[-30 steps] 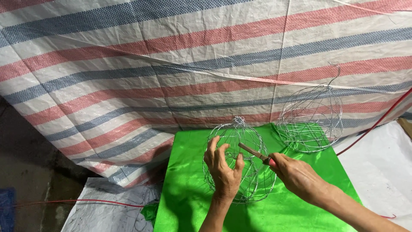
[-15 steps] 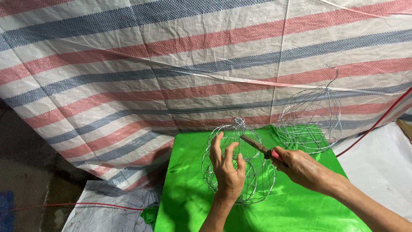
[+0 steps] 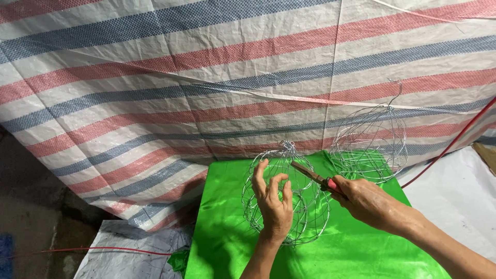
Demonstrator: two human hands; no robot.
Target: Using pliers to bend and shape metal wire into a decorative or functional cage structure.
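The left hand (image 3: 274, 206) gripped a round silver wire frame (image 3: 287, 199) on a bright green cloth (image 3: 227, 227) while the right hand (image 3: 369, 201) held closed red-handled pliers (image 3: 315, 179) against it.

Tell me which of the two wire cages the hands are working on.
The near wire cage at the green table's middle: left hand grips it, right hand points pliers at it. The far wire cage stands untouched.
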